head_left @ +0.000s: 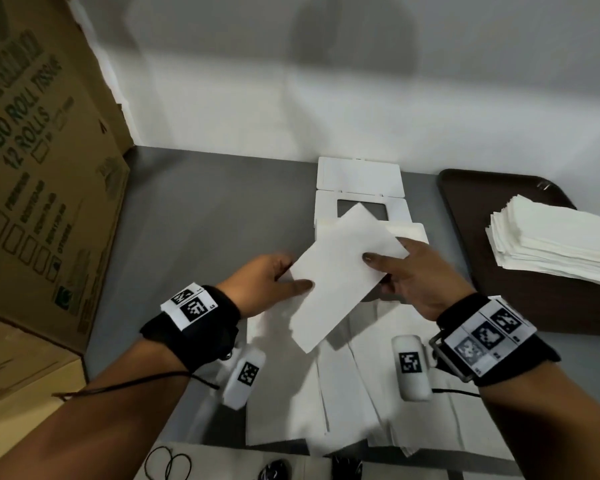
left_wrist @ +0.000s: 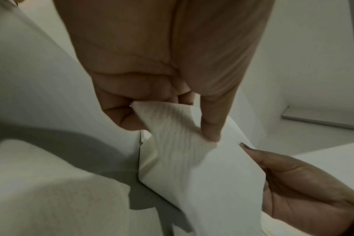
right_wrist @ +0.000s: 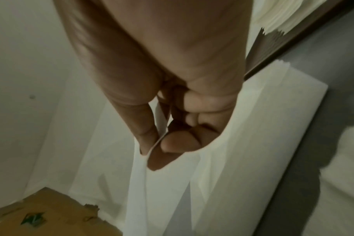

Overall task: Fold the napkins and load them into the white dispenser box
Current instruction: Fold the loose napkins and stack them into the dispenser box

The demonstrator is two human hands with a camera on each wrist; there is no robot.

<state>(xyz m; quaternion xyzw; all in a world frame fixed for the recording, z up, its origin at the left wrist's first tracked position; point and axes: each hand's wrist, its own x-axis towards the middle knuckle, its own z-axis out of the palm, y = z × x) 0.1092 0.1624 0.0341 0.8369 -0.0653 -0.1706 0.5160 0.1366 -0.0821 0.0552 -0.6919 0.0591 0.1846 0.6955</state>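
Observation:
A folded white napkin (head_left: pixel 340 271) hangs tilted above the grey table, held by both hands. My left hand (head_left: pixel 267 282) pinches its left edge between thumb and curled fingers; the left wrist view shows the napkin (left_wrist: pixel 178 143) under the thumb. My right hand (head_left: pixel 409 275) pinches its right end; in the right wrist view the napkin (right_wrist: pixel 192 183) passes between thumb and fingers. Behind the napkin lies the white dispenser box (head_left: pixel 361 202), its lid open toward the wall; folded napkins show inside near its front. Several unfolded napkins (head_left: pixel 343 393) are spread flat under my wrists.
A brown tray (head_left: pixel 465 216) at the right holds a stack of white napkins (head_left: pixel 555 244). Large cardboard boxes (head_left: pixel 42 161) stand at the left. A white wall runs along the table's far edge. A black cord (head_left: pixel 168 464) lies at the front edge.

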